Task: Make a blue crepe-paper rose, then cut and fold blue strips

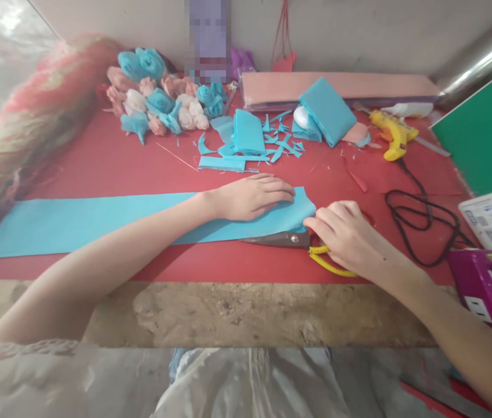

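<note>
A long light-blue strip of soft paper or cloth lies lengthwise across the red tabletop. My left hand rests flat on it near its right end, fingers stretched out. At that end, which is slightly lifted and curled, my right hand pinches the corner between thumb and fingers. Scissors lie along the strip's near edge, partly under it. Their yellow-edged handles sit beneath my right hand, which partly hides them.
Blue, pink and white handmade flowers are heaped at the back left. Blue scraps and folded blue pieces lie mid-table. A yellow glue gun with a black cord is at right, near a purple power strip.
</note>
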The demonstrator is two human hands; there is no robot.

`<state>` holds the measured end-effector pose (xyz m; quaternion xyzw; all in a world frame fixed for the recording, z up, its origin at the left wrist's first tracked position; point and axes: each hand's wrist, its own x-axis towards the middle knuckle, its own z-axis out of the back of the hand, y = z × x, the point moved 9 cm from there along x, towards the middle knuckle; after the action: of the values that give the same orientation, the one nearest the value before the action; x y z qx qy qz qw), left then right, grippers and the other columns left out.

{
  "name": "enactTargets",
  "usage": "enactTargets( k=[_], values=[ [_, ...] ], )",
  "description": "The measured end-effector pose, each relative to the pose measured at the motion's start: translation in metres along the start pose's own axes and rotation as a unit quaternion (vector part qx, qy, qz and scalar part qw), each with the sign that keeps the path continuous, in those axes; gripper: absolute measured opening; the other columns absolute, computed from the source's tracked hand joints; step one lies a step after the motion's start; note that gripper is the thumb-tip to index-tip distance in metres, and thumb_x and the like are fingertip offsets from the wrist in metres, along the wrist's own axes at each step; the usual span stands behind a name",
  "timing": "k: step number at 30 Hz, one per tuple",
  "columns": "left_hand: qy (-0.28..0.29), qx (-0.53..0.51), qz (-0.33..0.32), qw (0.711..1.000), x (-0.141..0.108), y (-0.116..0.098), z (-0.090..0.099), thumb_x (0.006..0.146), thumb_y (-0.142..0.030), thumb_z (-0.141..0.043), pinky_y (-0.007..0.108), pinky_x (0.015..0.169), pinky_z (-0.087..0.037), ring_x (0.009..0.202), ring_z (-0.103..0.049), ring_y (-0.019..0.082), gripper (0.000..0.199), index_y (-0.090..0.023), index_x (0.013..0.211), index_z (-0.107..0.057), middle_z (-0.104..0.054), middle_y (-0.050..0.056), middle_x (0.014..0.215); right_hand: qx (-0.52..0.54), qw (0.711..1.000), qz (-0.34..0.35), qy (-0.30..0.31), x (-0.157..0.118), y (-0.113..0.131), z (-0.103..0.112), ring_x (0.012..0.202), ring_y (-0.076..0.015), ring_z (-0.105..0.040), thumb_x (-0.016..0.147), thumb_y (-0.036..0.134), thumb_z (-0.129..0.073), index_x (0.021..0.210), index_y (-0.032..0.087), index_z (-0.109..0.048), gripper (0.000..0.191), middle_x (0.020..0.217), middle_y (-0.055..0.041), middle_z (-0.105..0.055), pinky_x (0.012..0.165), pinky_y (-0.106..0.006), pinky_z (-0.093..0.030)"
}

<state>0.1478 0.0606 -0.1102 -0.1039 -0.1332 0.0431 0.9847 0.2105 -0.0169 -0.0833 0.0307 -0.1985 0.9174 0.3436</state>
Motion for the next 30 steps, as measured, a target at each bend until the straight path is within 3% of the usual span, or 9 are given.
enactTargets(
  k=[3, 7, 11, 17, 22, 30],
  values=[
    [0.002, -0.002, -0.001, 1.0, 0.0, -0.001, 0.0, 0.094, -0.016, -0.031, 0.043, 0.104, -0.037, 0.122, -0.051, 0.025, 0.036, -0.013, 0.124, -0.05, -0.055, 0.016, 0.132, 0.012, 1.0, 0.012, -0.002, -0.001, 0.002, 0.002, 0.072, -0.0233, -0.038, 0.079, -0.001, -0.039, 0.082, 0.012, -0.063, 0.027, 0.071, -0.0077, -0.052, 0.067, -0.033, -0.029],
    [0.005, -0.001, 0.008, 1.0, 0.001, -0.001, -0.001, 0.094, -0.017, -0.032, 0.044, 0.106, -0.035, 0.123, -0.05, 0.025, 0.036, -0.016, 0.125, -0.051, -0.055, 0.015, 0.133, 0.009, 1.0, 0.023, -0.01, -0.002, 0.003, 0.004, 0.072, -0.023, -0.038, 0.077, -0.001, -0.041, 0.088, 0.013, -0.065, 0.03, 0.069, -0.0064, -0.052, 0.068, -0.033, -0.028],
    [-0.025, 0.001, 0.026, 0.999, -0.002, 0.0, 0.012, 0.096, -0.022, -0.032, 0.047, 0.107, -0.034, 0.123, -0.05, 0.025, 0.034, -0.017, 0.122, -0.054, -0.057, 0.014, 0.13, 0.019, 1.0, 0.024, 0.007, -0.002, 0.003, 0.002, 0.072, -0.0231, -0.038, 0.076, 0.001, -0.044, 0.09, 0.016, -0.066, 0.03, 0.069, -0.0061, -0.052, 0.069, -0.034, -0.027],
    [0.0, -0.023, 0.018, 1.0, -0.035, -0.004, 0.027, 0.093, -0.017, -0.033, 0.045, 0.103, -0.04, 0.115, -0.056, 0.025, 0.035, -0.018, 0.119, -0.057, -0.062, 0.014, 0.122, 0.022, 0.999, 0.006, 0.031, -0.016, -0.007, -0.004, 0.074, -0.0224, -0.04, 0.071, 0.0, -0.046, 0.092, 0.016, -0.066, 0.034, 0.072, -0.006, -0.053, 0.071, -0.034, -0.028],
    [0.02, -0.035, 0.017, 0.999, -0.058, -0.008, 0.02, 0.092, -0.016, -0.037, 0.045, 0.108, -0.038, 0.123, -0.052, 0.025, 0.037, -0.016, 0.126, -0.053, -0.057, 0.015, 0.13, 0.019, 0.999, -0.005, 0.043, -0.046, -0.026, -0.009, 0.073, -0.0224, -0.042, 0.072, 0.001, -0.044, 0.101, 0.018, -0.065, 0.04, 0.073, -0.0057, -0.053, 0.069, -0.035, -0.029],
    [0.022, -0.068, 0.054, 0.996, -0.056, -0.003, 0.013, 0.096, -0.02, -0.036, 0.043, 0.112, -0.035, 0.129, -0.047, 0.024, 0.037, -0.016, 0.129, -0.052, -0.053, 0.013, 0.137, -0.001, 0.997, -0.058, 0.058, -0.07, -0.043, -0.013, 0.074, -0.025, -0.044, 0.084, 0.004, -0.042, 0.125, 0.016, -0.055, 0.045, 0.078, -0.009, -0.056, 0.064, -0.036, -0.026]
  ],
)
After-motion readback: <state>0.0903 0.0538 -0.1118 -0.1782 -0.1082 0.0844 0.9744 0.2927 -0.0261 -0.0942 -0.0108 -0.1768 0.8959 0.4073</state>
